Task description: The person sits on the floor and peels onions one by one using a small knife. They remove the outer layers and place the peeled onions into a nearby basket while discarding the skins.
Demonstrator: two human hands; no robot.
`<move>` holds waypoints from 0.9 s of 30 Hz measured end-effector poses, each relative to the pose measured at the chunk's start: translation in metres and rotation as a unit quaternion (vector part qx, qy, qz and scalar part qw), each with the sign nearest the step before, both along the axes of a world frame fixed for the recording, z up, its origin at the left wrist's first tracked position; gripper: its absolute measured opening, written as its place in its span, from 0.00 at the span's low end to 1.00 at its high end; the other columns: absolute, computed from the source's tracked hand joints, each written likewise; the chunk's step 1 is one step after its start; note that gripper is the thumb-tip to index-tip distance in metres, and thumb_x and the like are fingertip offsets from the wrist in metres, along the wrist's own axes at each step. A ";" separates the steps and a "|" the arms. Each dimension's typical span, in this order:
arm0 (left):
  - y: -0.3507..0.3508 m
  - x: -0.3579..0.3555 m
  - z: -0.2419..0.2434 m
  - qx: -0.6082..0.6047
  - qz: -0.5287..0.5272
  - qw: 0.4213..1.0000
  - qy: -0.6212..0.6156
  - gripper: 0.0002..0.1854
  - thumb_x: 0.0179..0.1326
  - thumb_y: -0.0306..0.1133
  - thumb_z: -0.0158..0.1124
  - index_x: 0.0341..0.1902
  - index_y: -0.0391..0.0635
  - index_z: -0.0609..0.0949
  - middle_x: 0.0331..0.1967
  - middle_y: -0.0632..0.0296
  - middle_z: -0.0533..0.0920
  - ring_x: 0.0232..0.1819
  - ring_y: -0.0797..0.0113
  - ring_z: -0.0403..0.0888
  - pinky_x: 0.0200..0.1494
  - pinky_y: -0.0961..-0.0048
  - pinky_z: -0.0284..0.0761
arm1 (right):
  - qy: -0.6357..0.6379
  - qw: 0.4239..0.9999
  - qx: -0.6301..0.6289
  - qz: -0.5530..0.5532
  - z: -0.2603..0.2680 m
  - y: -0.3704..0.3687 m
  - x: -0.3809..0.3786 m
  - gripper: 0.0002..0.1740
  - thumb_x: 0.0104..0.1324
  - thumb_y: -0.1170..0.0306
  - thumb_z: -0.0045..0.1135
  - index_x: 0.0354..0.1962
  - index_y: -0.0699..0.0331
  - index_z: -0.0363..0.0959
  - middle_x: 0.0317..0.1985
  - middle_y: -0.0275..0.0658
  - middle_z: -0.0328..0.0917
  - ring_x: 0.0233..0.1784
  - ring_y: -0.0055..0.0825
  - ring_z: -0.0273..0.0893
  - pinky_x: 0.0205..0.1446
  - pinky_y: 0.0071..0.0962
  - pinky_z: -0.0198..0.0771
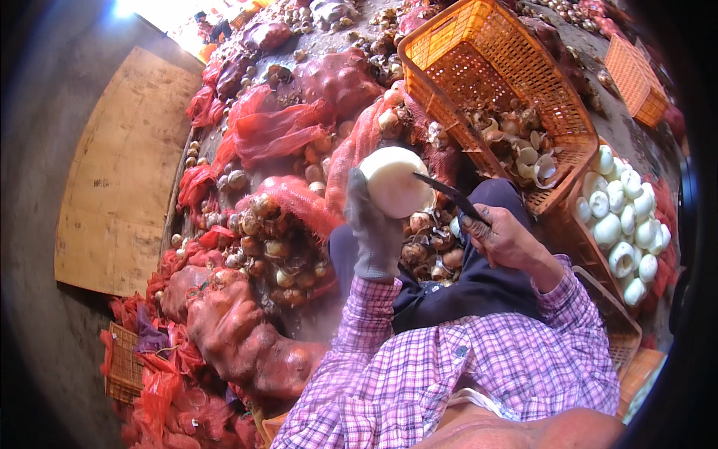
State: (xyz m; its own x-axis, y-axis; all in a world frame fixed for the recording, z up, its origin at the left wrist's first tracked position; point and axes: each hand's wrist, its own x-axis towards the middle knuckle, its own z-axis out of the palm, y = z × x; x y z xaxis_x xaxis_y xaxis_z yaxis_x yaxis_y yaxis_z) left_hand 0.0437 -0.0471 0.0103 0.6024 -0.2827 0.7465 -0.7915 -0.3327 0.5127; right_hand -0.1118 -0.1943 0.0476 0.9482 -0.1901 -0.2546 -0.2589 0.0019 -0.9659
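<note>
My left hand [374,230], in a grey knitted work glove, holds up a large peeled white onion [395,182] at the middle of the view. My bare right hand [499,233] grips a dark-bladed knife [449,193], whose tip is at the onion's right side; whether it cuts in cannot be told. Below the onion, unpeeled brown onions [415,252] lie between my knees. To the right of my right hand, peeled white onions [608,230] fill a crate. An orange plastic crate [499,50] with onion skins and scraps [521,151] in it leans beyond my right knee.
Red mesh sacks of onions [241,331] lie on the left and ahead, with loose onions [277,247] among them. A wooden board [123,179] leans on the left wall. Another orange crate [634,81] stands far right. A person [210,28] is at the far top left.
</note>
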 end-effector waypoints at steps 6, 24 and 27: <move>-0.006 -0.002 -0.005 -0.056 -0.028 0.998 0.033 0.23 0.70 0.43 0.47 0.56 0.34 0.70 0.49 0.53 0.76 0.48 0.64 0.77 0.50 0.68 0.76 | 0.041 0.994 0.102 0.022 0.003 0.003 -0.001 0.17 0.72 0.59 0.47 0.48 0.61 0.74 0.19 0.23 0.64 0.15 0.09 0.62 0.12 0.13 0.57; -0.024 -0.006 -0.007 -0.123 -0.007 0.989 0.084 0.28 0.59 0.33 0.63 0.60 0.35 0.65 0.51 0.48 0.74 0.52 0.55 0.75 0.55 0.64 0.73 | -0.010 0.973 0.229 0.015 -0.013 0.013 0.013 0.21 0.72 0.56 0.44 0.30 0.66 0.67 0.13 0.32 0.65 0.08 0.18 0.63 0.09 0.20 0.60; -0.024 -0.008 -0.010 -0.053 0.085 0.991 -0.091 0.26 0.64 0.40 0.57 0.59 0.37 0.67 0.51 0.50 0.75 0.52 0.58 0.75 0.55 0.63 0.73 | -0.007 0.965 0.259 0.031 -0.010 0.012 0.012 0.22 0.72 0.55 0.43 0.31 0.68 0.68 0.12 0.33 0.64 0.07 0.19 0.63 0.09 0.19 0.59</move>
State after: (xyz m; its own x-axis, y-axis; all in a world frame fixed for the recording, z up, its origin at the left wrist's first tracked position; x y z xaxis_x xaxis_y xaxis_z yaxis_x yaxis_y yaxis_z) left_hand 0.0359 -0.0715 0.0007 0.4872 -0.1026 0.8672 -0.8110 -0.4215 0.4057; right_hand -0.0996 -0.1823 0.0372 0.9579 0.0163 -0.2865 -0.2603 0.4698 -0.8435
